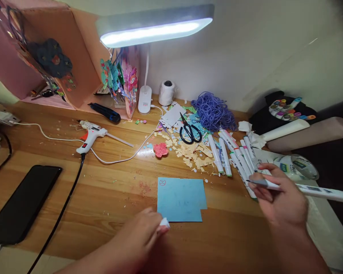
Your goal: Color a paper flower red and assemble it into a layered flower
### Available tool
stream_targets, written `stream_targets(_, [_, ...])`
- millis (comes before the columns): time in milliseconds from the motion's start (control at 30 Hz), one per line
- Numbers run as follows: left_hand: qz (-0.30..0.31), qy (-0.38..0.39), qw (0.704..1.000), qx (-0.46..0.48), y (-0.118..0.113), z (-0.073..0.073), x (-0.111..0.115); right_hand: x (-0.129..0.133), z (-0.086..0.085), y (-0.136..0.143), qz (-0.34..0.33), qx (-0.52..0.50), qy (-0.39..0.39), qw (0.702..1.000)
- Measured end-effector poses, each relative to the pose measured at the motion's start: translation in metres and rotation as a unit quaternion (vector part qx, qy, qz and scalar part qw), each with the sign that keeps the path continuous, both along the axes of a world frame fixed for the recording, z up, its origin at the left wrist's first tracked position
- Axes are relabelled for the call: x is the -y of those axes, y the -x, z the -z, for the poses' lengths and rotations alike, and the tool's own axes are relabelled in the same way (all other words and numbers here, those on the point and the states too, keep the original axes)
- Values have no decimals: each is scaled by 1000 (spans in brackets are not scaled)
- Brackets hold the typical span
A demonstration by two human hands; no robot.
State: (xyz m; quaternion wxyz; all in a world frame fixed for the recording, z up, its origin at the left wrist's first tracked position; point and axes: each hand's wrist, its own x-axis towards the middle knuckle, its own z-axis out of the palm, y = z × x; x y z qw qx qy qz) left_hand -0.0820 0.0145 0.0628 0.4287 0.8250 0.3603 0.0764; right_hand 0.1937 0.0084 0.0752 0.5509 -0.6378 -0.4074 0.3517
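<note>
A blue sheet of paper (180, 199) lies on the desk, a small red drawing in its upper left corner and a notch at its lower right. My left hand (148, 226) is closed on a small white object at the sheet's lower left corner. Over the right side of the desk, my right hand (282, 194) holds a white marker (271, 185), its grey tip pointing left. Several white markers (241, 161) lie just beyond that hand. A red flower-shaped piece (160, 150) rests above the blue sheet.
Black scissors (191, 131) lie among paper scraps (194, 154) beside purple yarn (213, 111). A glue gun (91, 137) with its cable and a black phone (24, 203) are at left. A lit lamp (157, 32) overhangs the desk; tape rolls (300, 167) stand at right.
</note>
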Motion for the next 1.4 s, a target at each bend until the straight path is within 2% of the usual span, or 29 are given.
stream_targets(33, [9,-31,999,-16,0,3,1,-5,2,-3,39,-60,3,997])
stream_targets(67, [48,-79,996,-15,-4,7,4,-10,5,0,29,-94,40,994])
stream_targets(133, [151,-229,961,26,-18,18,14,-19,17,25,-77,-121,103,984])
stream_targets(167, [153,-300,941,14,-28,23,20,-23,23,43,-132,-111,101,980])
stream_targets(200, [118,-357,926,-28,-38,27,26,-26,30,62,-166,-73,96,979])
stream_targets(267, [-6,-396,907,-144,-55,34,37,-31,44,94,-196,-35,70,977])
stream_targets(333, [-58,-395,888,-227,-67,37,44,-35,56,111,-197,-9,62,978])
stream_targets(467, [-43,-401,860,-313,-77,41,46,-38,72,114,-163,43,59,984])
stream_targets(567, [-34,-420,846,-328,-80,44,47,-37,77,110,-150,74,59,984])
stream_targets(667, [-37,-425,849,-313,-79,47,50,-36,79,109,-162,119,62,978])
stream_targets(900, [-45,-379,877,-292,-76,46,53,-33,80,110,-156,179,64,969])
stream_targets(1167, [-62,-362,875,-316,-79,48,59,-34,78,110,-153,204,67,965])
stream_targets(1400, [-44,-352,879,-319,-78,47,57,-36,77,111,-154,210,69,963])
